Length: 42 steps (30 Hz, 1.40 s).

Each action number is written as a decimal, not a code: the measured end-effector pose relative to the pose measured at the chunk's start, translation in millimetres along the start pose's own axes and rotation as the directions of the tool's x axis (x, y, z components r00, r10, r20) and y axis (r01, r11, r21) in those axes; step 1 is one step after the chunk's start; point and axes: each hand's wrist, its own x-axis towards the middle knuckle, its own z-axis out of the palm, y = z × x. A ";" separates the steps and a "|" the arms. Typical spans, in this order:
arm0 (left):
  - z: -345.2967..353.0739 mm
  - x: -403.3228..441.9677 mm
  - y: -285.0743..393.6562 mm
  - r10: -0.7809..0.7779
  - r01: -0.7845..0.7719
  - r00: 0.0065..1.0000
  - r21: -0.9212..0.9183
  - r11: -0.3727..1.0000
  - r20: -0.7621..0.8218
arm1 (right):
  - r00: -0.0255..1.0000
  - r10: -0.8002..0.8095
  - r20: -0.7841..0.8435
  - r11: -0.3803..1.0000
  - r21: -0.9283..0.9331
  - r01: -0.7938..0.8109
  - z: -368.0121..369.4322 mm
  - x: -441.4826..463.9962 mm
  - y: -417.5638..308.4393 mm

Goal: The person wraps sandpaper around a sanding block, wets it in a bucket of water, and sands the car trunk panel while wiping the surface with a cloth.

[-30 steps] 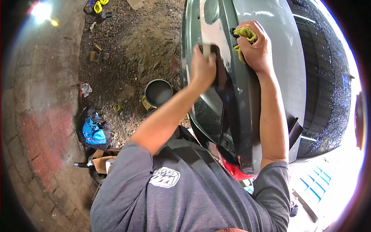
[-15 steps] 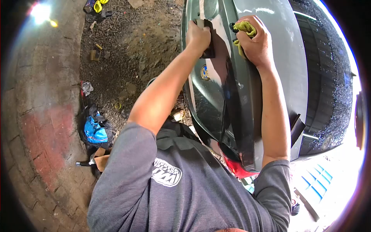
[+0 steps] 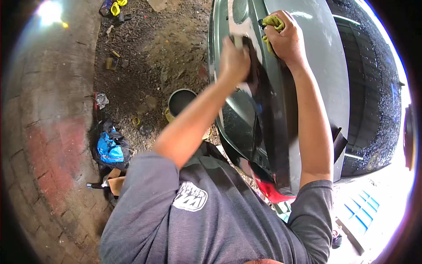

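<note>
My left hand (image 3: 235,61), blurred by motion, is closed on a sanding block (image 3: 252,59) that looks wrapped in dark sandpaper. The block lies against the pale, bare-looking patch (image 3: 241,29) on the car's green-grey rear panel. My right hand (image 3: 288,42) grips a bunched yellow-green cloth (image 3: 273,23) at the edge of the car's trunk lid (image 3: 316,57). Part of the cloth hangs below my fingers, and something small and black shows beside it.
A round bucket (image 3: 181,101) with dark contents stands on the gravel left of the car. A blue bag (image 3: 110,149) lies by the paved edge (image 3: 57,110). The wet rear window (image 3: 369,97) is on the right, with the red tail light (image 3: 270,189) near my body.
My left hand has slid the sanding block toward me and slightly right along the panel. The bucket shows more from behind my arm. My right hand has shifted slightly up and left.
</note>
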 end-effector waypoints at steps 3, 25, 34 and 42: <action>-1.8 -19.0 -2.6 0.001 -0.001 1.000 -0.022 1.000 -0.001 | 1.000 -0.025 -0.005 1.000 0.014 0.025 1.6 -0.7 3.2; -269.3 16.2 -182.1 -0.361 0.482 0.864 -0.369 0.795 0.350 | 0.866 0.091 -0.491 0.944 -0.234 -0.232 5.6 3.6 -0.7; -423.1 137.4 -265.0 -0.366 0.544 0.832 -0.484 0.686 0.417 | 0.928 -0.153 -0.339 0.920 -0.393 0.008 162.8 19.8 -172.4; -506.3 219.2 -234.2 -0.270 0.380 0.925 -0.608 0.697 0.269 | 0.957 0.164 0.239 0.873 0.416 -0.253 477.0 66.6 -357.0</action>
